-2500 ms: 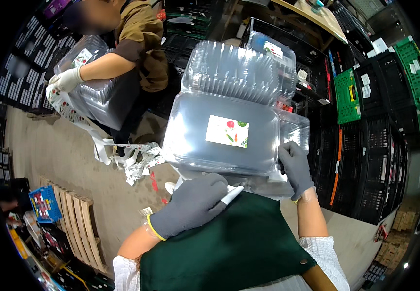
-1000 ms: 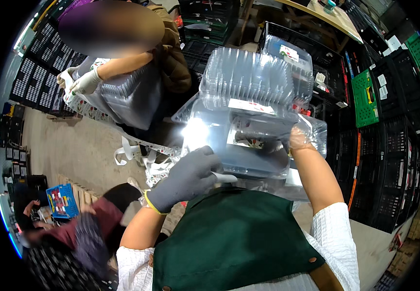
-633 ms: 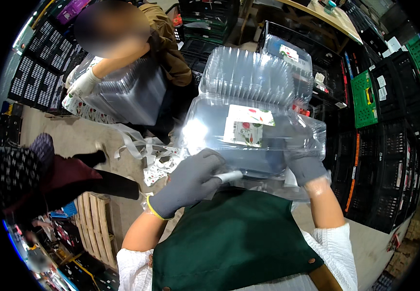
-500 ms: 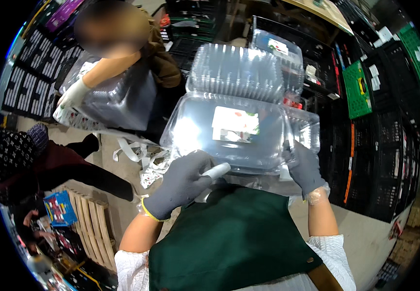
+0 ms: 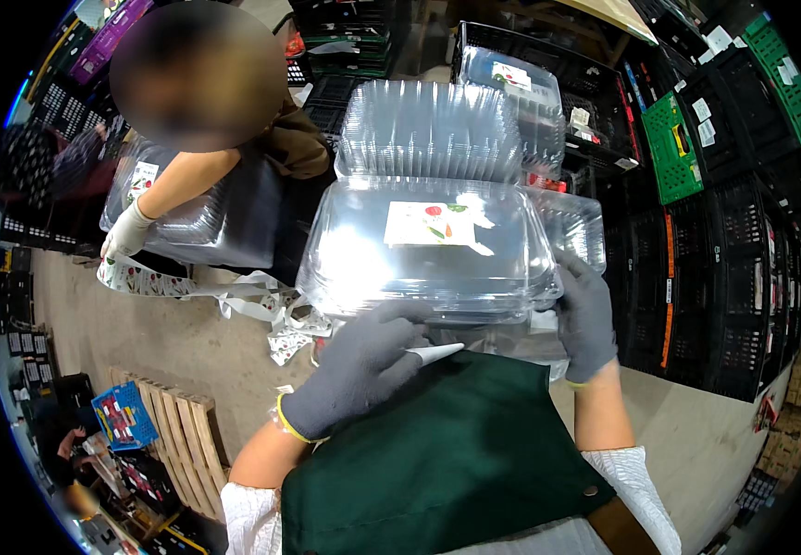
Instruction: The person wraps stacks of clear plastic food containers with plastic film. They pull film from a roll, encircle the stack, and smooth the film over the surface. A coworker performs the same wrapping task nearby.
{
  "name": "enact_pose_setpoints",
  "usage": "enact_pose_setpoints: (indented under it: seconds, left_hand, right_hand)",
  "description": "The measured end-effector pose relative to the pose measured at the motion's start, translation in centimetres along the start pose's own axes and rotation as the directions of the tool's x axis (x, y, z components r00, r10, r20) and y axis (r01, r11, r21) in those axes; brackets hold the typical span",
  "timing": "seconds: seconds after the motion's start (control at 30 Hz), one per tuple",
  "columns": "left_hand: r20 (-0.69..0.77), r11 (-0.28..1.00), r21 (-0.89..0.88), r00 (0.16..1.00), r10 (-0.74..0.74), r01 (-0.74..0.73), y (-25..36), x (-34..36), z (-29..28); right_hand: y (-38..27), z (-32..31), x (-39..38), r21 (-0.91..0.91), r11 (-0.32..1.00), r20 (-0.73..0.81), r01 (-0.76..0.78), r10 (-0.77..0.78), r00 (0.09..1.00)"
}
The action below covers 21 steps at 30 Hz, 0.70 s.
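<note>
Where the green apron (image 5: pixel 437 453) ends, the left hand (image 5: pixel 359 370) curls round a white strip (image 5: pixel 437 352), close to the front rim of a clear tub (image 5: pixel 437 273); whether it touches that rim, I cannot tell. The right hand (image 5: pixel 587 310) has its fingers at the tub's right corner, but whether they grip or merely rest is unclear. The tub lies just ahead of the apron, a picture label (image 5: pixel 430 225) on its upturned face. The step in hand looks like labelling, the label apparently on; the next move probably calls for freeing the left fingers of the strip and a light hold, as thin plastic may flex. Beyond stand ribbed tubs (image 5: pixel 428 125), then a labelled tub (image 5: pixel 511 88) in a black crate (image 5: pixel 595 79). Leftward, a co-worker's gloved hand (image 5: pixel 124 233) meets a label roll (image 5: pixel 155 280) beside more tubs (image 5: pixel 243 227).
</note>
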<state>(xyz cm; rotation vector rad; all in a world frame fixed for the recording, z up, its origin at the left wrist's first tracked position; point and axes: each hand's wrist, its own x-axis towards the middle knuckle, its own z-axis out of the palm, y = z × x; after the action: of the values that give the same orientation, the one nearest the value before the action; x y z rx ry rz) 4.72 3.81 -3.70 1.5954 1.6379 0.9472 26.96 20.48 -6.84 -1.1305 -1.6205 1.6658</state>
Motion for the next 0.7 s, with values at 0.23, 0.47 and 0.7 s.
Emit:
enact_pose_setpoints:
  seconds: [0.23, 0.47, 0.7]
  left_hand:
    - [0.065, 0.662, -0.577, 0.835, -0.547, 0.478, -2.8, 2.1, 2.0]
    - [-0.112, 0.64, -0.717, 0.86, -0.497, 0.277, -2.8, 2.3, 1.1]
    - [-0.424, 0.902, -0.328, 0.809, -0.407, 0.282, -5.4, 0.3, 0.6]
  right_hand:
    - [-5.1, 5.9, 0.3, 0.204, 0.893, 0.468, -0.401, 0.271, 0.841]
    - [-2.0, 7.1, 0.9, -0.364, 0.925, 0.505, -0.107, 0.293, 0.812]
    - [-1.8, 7.1, 0.3, -0.259, 0.951, 0.339, 0.171, -0.077, 0.938]
